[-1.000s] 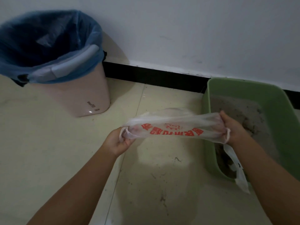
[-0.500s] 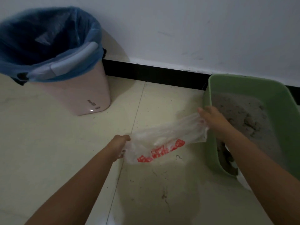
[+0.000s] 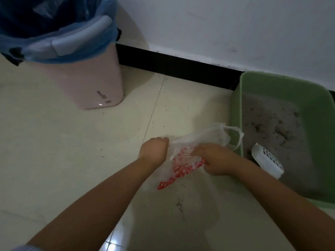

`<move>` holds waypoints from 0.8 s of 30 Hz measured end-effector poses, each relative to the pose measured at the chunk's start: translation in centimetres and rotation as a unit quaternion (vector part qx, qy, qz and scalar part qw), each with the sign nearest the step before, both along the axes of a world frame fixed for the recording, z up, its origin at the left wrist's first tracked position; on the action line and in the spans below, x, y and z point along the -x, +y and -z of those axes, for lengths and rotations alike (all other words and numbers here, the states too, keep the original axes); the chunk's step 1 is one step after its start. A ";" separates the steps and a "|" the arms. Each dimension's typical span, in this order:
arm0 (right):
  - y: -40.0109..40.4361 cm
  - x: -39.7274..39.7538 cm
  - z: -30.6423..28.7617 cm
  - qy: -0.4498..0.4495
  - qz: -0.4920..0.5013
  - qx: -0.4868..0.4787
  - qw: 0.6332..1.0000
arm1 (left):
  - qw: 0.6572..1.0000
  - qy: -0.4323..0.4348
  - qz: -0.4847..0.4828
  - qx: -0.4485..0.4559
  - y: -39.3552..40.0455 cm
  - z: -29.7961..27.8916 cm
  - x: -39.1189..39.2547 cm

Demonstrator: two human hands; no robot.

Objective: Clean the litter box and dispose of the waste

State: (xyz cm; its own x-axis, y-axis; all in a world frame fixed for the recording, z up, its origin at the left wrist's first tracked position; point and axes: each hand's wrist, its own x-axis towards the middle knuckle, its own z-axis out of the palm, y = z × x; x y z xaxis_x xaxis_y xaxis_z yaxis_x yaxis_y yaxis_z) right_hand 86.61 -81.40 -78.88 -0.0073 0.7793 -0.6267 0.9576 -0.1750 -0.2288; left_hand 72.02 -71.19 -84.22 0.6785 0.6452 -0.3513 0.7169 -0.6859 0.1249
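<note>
A thin clear plastic bag [image 3: 183,165] with red print lies low over the tiled floor, just left of the green litter box [image 3: 235,115]. My left hand [image 3: 154,149] grips the bag's left edge. My right hand [image 3: 215,160] pinches its right side. One loose bag handle [image 3: 237,136] drapes over the box's left rim. Grey litter [image 3: 275,127] with dark clumps fills the box, and a white slotted scoop [image 3: 266,160] rests in it near the front.
A pink bin [image 3: 85,84] lined with a blue bag [image 3: 54,29] stands at the back left, by the white wall and black skirting [image 3: 177,64]. Scattered litter grains and a dark smear [image 3: 179,205] mark the cream floor tiles.
The bag was stretched wide between my hands a second ago. My hands have come close together and dropped toward the floor, and the bag is now bunched. The scoop has come into view.
</note>
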 end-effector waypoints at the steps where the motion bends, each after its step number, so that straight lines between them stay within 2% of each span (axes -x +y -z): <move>1: -0.3 0.4 0.8 -0.024 -0.034 0.013 0.999 | 0.999 -0.017 -0.028 0.022 0.3 0.0 -0.1; 5: -0.8 1.6 3.0 -0.135 -0.090 0.026 0.986 | 0.977 -0.086 -0.187 0.062 1.4 -0.6 -0.4; 7: -1.0 1.7 3.6 -0.141 -0.103 0.043 0.984 | 0.957 -0.096 -0.266 0.060 2.3 -1.0 -0.1; 9: -1.1 1.4 3.6 -0.123 -0.096 0.038 0.987 | 0.947 -0.104 -0.300 0.043 3.3 -1.1 0.3; 13: -1.3 0.4 3.4 -0.081 -0.096 -0.014 0.992 | 0.951 -0.134 -0.275 0.051 3.3 -1.4 0.7; 15: -1.1 0.2 3.1 -0.047 -0.098 -0.021 0.994 | 0.963 -0.123 -0.231 0.071 2.6 -1.5 1.0; 19: -0.6 0.0 2.5 0.024 -0.042 -0.078 0.996 | 0.981 -0.092 -0.159 0.054 1.1 -1.2 1.8; 22: 0.1 -0.2 3.1 0.010 -0.014 -0.105 0.994 | 0.977 -0.092 -0.178 0.074 0.7 -0.8 2.0; 24: 0.4 -0.5 3.7 -0.018 0.011 -0.076 0.997 | 0.976 -0.098 -0.180 0.074 0.9 -0.7 1.9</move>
